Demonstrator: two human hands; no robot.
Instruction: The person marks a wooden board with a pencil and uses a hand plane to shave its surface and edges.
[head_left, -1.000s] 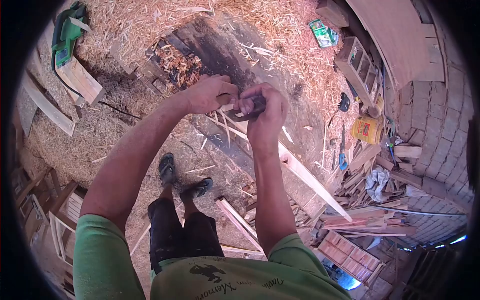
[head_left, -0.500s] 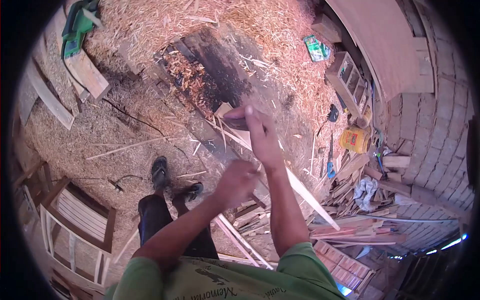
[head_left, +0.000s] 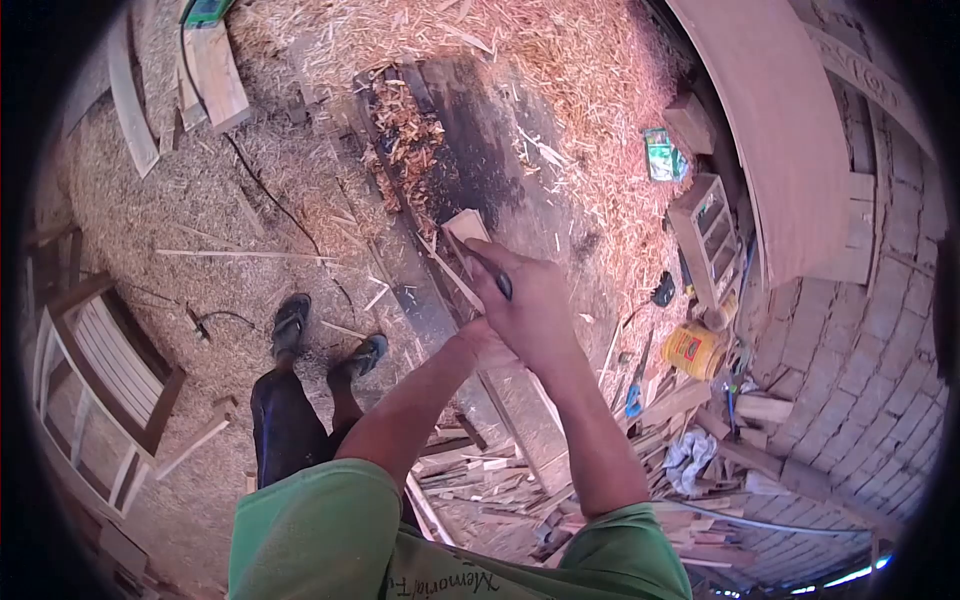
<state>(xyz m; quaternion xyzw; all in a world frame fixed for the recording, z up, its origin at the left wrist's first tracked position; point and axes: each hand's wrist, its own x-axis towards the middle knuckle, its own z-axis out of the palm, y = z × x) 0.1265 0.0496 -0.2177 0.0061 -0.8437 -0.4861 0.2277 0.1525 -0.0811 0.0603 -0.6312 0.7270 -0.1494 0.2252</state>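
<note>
While our right hand is clenched round a dark slender tool, the tool's end juts from the far side of our fist and lies against the long pale wooden batten, whose square-cut end shows just beyond our knuckles. The batten runs near and right, passing beneath the hand. Our left hand is tucked under the right wrist; we cannot tell whether it grips anything. Well to the right, a small open wooden compartment box stands in the shavings, its contents too small to make out. Nearer, a yellow tin can lies among timber offcuts.
</note>
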